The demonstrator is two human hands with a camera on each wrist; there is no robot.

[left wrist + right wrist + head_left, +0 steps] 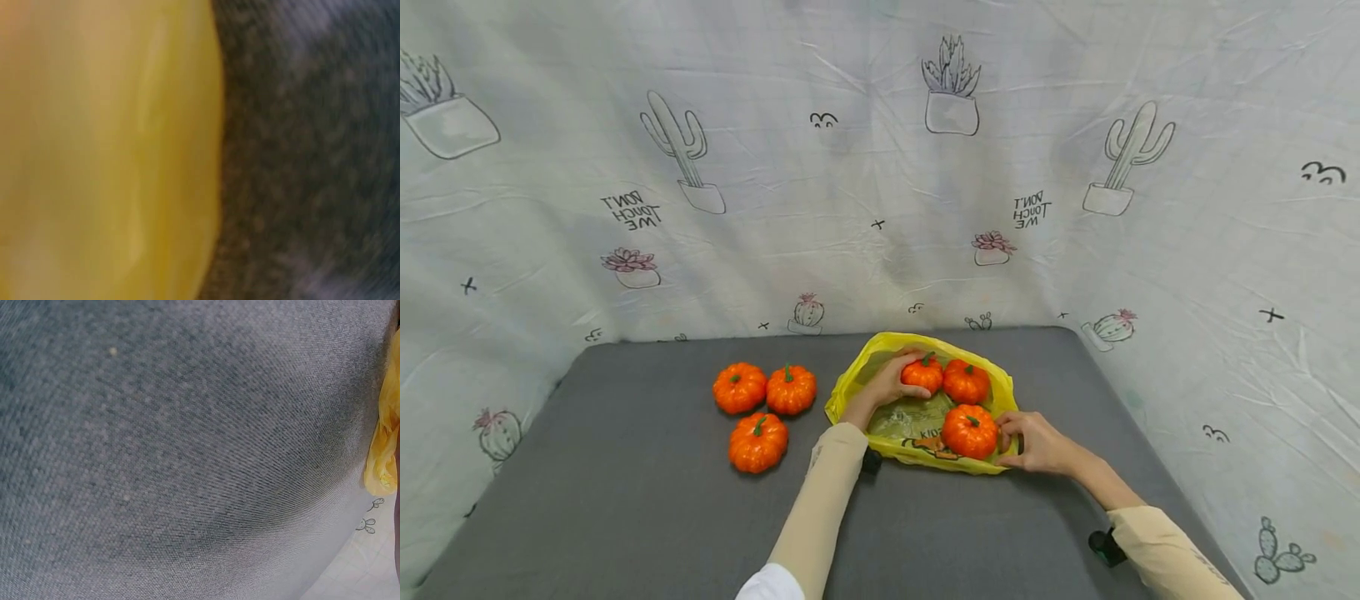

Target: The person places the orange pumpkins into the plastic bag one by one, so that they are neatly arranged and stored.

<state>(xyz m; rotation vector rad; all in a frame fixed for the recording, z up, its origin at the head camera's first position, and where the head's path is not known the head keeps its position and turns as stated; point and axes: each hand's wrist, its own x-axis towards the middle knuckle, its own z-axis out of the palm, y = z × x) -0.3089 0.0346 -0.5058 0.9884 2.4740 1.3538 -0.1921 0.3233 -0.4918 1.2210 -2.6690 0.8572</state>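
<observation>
A yellow plastic bag (955,462) lies spread open on the table, three small orange pumpkins inside it. My left hand (886,383) reaches over the bag's left side and grips the back-left pumpkin (922,377). Beside that one sits a second pumpkin (967,383); a third pumpkin (970,433) is nearer the front. At the bag's right end, my right hand (1037,443) pinches the rim close to the front pumpkin. Blurred yellow plastic of the bag (112,150) fills half the left wrist view. Only a strip of the bag (384,450) shows in the right wrist view.
Three more orange pumpkins stand left of the bag: one at the back left (740,388), one beside it (790,389) and one in front (758,443). The table (647,500) has a grey cloth top. A white printed curtain (760,183) surrounds its back and sides.
</observation>
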